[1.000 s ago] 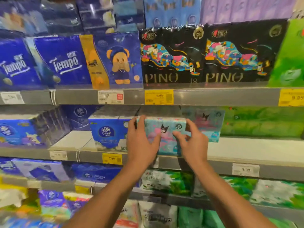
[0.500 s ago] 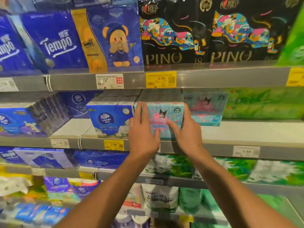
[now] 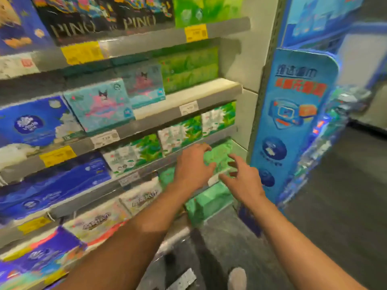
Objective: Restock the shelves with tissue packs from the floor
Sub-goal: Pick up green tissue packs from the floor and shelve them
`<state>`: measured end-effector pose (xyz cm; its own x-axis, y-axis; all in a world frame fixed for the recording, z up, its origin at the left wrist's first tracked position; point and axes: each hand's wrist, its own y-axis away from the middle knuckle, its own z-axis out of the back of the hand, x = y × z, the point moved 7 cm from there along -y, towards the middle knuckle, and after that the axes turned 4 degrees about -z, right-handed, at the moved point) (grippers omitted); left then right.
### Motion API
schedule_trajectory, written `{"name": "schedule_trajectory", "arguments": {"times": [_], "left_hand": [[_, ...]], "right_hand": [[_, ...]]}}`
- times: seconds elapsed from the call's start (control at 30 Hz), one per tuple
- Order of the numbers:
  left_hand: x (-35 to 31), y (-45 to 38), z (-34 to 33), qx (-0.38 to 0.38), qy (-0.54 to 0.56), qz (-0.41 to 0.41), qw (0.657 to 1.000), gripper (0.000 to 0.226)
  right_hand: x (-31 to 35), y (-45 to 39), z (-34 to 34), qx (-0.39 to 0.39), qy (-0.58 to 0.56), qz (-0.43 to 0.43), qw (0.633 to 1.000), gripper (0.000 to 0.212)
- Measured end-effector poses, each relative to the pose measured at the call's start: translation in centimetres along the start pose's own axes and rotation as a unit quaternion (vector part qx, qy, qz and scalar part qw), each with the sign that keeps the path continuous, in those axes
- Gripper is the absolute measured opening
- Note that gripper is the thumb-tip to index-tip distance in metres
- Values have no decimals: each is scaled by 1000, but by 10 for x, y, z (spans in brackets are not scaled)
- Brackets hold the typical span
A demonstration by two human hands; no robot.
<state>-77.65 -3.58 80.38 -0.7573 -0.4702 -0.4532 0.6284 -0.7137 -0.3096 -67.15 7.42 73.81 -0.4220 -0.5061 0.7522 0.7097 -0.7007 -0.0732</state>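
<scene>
Though motion blur smears every label, we see our left hand (image 3: 193, 167) and right hand (image 3: 244, 181) spread, grasping nothing, before green tissue packs (image 3: 219, 158).

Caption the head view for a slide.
Both bare hands, left and right, open and empty, hover before green tissue packs low on the grey shelving.

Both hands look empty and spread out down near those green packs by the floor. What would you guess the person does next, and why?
Probably reach on down and close both hands on a green pack low by the floor. The left hand and right hand are open, fingers spread, holding nothing, and the teal pack already sits on its shelf.
</scene>
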Motion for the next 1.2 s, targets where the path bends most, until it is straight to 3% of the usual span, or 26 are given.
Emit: {"name": "schedule_trajectory", "arguments": {"times": [0.2, 0.33, 0.63, 0.77, 0.97, 1.2], "left_hand": [[-176, 51, -123, 141, 68, -126, 980, 42], [-298, 94, -210, 227, 93, -163, 956, 39], [-564, 237, -423, 425, 125, -249, 861, 45], [-593, 255, -486, 465, 123, -223, 848, 45], [-591, 225, -585, 528, 92, -188, 823, 47], [-583, 200, -762, 586, 53, -147, 795, 50]], "right_hand": [[-166, 124, 141, -86, 11, -173, 981, 60], [-278, 212, 228, -147, -37, -266, 952, 61], [-511, 405, 392, -193, -12, -468, 862, 59], [-580, 422, 406, -181, -24, -521, 834, 56], [-656, 383, 402, -172, -50, -543, 820, 57], [-805, 324, 380, -188, -88, -588, 782, 59]]}}
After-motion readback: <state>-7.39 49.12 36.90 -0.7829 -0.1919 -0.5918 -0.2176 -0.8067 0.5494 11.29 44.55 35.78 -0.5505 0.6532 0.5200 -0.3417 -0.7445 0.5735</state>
